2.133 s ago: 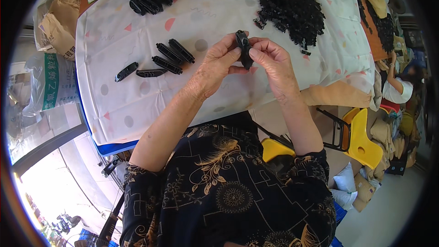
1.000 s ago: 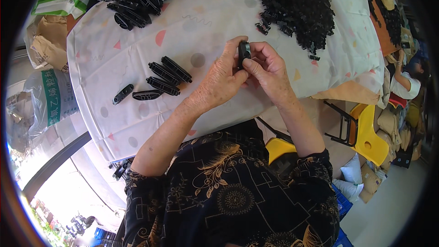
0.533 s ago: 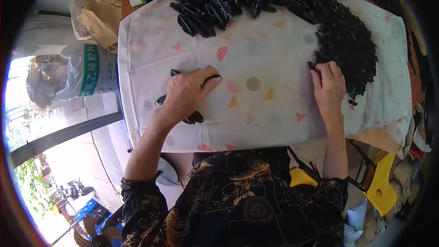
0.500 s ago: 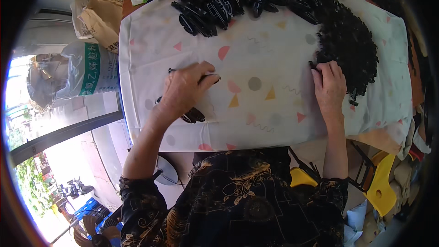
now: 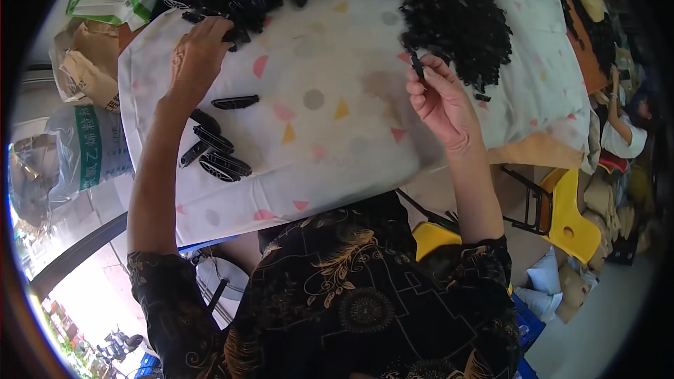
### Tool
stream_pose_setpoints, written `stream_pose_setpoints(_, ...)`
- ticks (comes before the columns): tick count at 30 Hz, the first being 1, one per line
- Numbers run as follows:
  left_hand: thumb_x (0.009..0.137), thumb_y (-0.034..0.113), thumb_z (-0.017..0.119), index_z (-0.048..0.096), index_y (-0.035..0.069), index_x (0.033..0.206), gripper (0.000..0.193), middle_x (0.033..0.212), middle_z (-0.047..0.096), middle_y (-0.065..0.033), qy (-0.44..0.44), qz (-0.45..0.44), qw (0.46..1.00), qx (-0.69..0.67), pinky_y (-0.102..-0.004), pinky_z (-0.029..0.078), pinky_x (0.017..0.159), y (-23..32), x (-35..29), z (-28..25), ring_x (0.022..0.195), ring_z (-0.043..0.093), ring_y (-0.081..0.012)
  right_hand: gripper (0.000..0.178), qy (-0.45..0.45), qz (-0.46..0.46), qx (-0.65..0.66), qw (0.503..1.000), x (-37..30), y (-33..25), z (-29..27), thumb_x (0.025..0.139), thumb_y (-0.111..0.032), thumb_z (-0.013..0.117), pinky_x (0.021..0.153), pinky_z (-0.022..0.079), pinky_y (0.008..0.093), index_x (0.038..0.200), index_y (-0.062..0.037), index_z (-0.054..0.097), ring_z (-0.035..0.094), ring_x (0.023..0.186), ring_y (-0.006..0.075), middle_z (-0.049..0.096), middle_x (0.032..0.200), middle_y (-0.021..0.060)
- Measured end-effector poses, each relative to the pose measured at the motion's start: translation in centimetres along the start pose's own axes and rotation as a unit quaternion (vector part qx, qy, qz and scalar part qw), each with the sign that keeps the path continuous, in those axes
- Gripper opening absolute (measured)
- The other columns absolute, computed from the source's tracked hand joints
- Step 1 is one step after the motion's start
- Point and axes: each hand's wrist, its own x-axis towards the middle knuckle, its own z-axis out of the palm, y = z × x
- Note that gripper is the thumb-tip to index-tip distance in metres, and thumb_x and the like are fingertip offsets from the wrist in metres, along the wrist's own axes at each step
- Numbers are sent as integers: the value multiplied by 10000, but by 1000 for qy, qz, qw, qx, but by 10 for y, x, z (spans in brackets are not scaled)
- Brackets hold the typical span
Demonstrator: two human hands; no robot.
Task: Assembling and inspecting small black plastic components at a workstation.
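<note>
My right hand (image 5: 446,102) is raised palm-up at the near left edge of a heap of small black parts (image 5: 467,24). Thumb and fingers pinch a small, narrow black piece (image 5: 417,64). At the far left, my left hand (image 5: 199,56) reaches down to the pile of long oval black plastic pieces (image 5: 256,0). Its fingers are bent closed, and their tips are partly hidden among the pieces. One oval black piece (image 5: 236,102) lies alone on the cloth. Several more oval pieces (image 5: 225,165) lie in a loose group beside my left forearm.
A pale patterned cloth (image 5: 337,161) covers the table. Bags (image 5: 91,63) stand along its left side, including a clear plastic one (image 5: 77,144). Yellow chairs (image 5: 562,214) stand beyond the near edge. Another person (image 5: 625,126) is at the far right.
The view has shifted. My left hand has gone from the near left pieces to the far pile, leaving an oval piece on the cloth. My right hand has turned up, showing a small black piece.
</note>
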Motion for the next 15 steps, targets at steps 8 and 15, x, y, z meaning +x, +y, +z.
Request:
stream_pose_setpoints(8,917,177,578,560,-4,1142,290,974,643,-73,-60,-252,746,-613,-262,519,743,107,-22,8,857,608,-117,120,37,-30,-10,999,-13,8,5,911,-28,565,704,575,242,1025,-14,598,645,820,177,638,973,131)
stream_pose_setpoints(15,960,242,527,496,18,1242,361,1096,641,-93,-142,-210,466,-848,-272,525,753,175,-47,13,924,638,-155,135,71,-113,-305,943,-32,34,36,891,-115,622,670,499,247,996,-32,600,644,767,148,667,898,94)
